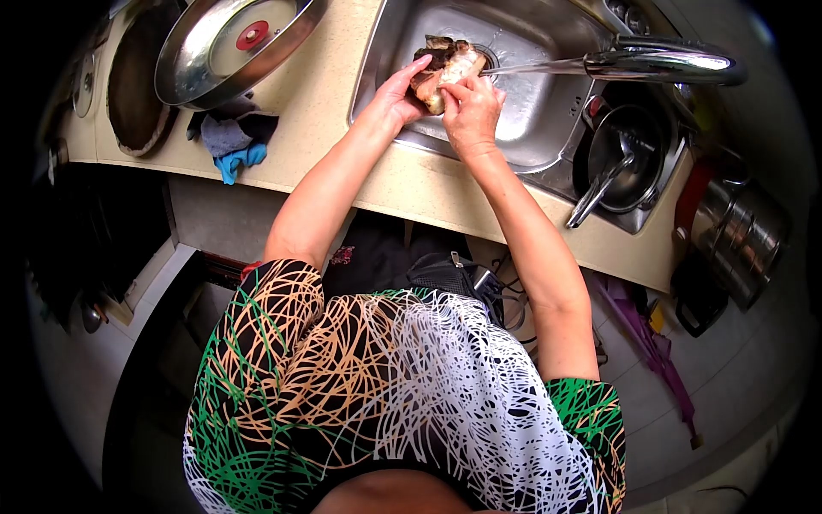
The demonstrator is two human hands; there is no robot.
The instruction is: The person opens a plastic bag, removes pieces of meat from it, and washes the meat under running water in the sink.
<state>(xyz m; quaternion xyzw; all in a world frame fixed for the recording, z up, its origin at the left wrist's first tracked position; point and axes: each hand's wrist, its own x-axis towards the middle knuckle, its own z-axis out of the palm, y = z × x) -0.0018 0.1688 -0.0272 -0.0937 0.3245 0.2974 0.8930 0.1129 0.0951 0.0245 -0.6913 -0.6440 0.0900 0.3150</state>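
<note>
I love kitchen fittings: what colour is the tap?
The tap is shiny silver; see the head view.

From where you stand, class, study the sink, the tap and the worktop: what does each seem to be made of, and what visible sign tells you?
Sink: stainless steel by its look, satin finish, judging by the grey sheen and soft reflections.
Tap: polished metal, probably chrome-plated, given its sharp, mirror-like highlights.
Worktop: smooth, cream and finely speckled; stone or laminate, the look leaves it open.

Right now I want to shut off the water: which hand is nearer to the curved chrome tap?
Right. The right hand touches the brown-and-pale lump on the side toward the tap; the left hand grips its opposite side, farther away.
</note>
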